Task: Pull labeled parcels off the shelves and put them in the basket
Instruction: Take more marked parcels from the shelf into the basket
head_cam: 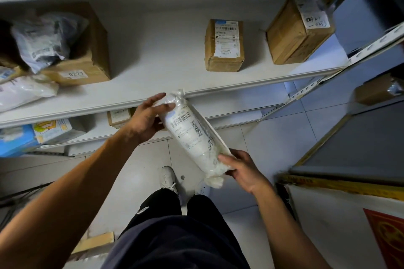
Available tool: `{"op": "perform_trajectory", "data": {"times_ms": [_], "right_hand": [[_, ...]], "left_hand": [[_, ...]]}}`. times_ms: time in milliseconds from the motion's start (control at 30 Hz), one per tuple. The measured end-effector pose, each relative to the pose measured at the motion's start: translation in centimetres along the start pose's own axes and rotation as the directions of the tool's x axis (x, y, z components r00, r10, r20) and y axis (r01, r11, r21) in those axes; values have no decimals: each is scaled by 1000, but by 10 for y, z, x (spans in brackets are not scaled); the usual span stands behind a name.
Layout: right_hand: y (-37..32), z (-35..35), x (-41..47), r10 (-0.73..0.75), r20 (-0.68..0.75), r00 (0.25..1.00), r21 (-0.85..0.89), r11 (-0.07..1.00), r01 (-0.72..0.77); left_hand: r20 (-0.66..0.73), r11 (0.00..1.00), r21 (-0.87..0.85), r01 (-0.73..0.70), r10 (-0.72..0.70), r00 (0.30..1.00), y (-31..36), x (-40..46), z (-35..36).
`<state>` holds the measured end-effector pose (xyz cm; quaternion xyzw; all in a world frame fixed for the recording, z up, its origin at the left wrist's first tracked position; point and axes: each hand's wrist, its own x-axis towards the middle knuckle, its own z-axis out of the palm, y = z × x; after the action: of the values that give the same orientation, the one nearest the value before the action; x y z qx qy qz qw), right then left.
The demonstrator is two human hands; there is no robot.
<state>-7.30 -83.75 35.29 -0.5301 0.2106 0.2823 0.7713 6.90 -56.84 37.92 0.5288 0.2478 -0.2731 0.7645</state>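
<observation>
A long white plastic-wrapped parcel (192, 135) with a barcode label hangs in front of the white shelf (135, 96), slanting from upper left to lower right. My left hand (146, 120) holds its upper end, thumb across the wrap. My right hand (242, 168) grips its lower end from below. On the shelf stand two labeled cardboard boxes, a small one (224, 46) in the middle and a tilted one (299, 30) to the right. No basket is in view.
A large box marked 0227 (80, 61) with a grey bag (43, 39) on it and white bags (24, 91) fill the shelf's left. Lower shelf holds blue and yellow packs (52, 129). A grey counter (360, 144) stands right. Tiled floor below.
</observation>
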Motion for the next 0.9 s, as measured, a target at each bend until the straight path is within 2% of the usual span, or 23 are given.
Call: {"op": "perform_trajectory", "data": {"times_ms": [67, 167, 233, 333, 400, 567, 700, 800, 900], "right_hand": [[-8, 18, 6, -121, -75, 990, -215, 971, 102], [-19, 45, 19, -228, -81, 970, -284, 938, 197], [-29, 59, 34, -277, -132, 952, -262, 936, 236], [-45, 75, 63, -300, -202, 932, -206, 944, 259], [-59, 82, 87, -301, -262, 917, -148, 951, 270], [-100, 90, 150, -303, -424, 853, -33, 947, 320], [-122, 92, 174, -297, -546, 784, 54, 921, 387], [-128, 100, 176, -328, -568, 755, 125, 872, 473], [-106, 108, 170, -389, -666, 636, -65, 880, 470]], "left_hand": [[-90, 993, -98, -64, 55, 994, 11, 5, 12], [-116, 972, -177, -157, 138, 984, 27, 13, 30], [-113, 971, -126, -204, 191, 975, 39, 16, 38], [-36, 969, 89, -229, 233, 972, 57, 15, 43], [22, 963, 190, -192, 191, 981, 61, 11, 43], [66, 946, 286, -150, 137, 988, 60, 0, 39], [-1, 954, 262, -147, 152, 988, 60, -4, 21], [-90, 949, 255, -184, 213, 973, 63, -8, -4], [-316, 957, 118, -265, 289, 904, 70, -12, -30]]}}
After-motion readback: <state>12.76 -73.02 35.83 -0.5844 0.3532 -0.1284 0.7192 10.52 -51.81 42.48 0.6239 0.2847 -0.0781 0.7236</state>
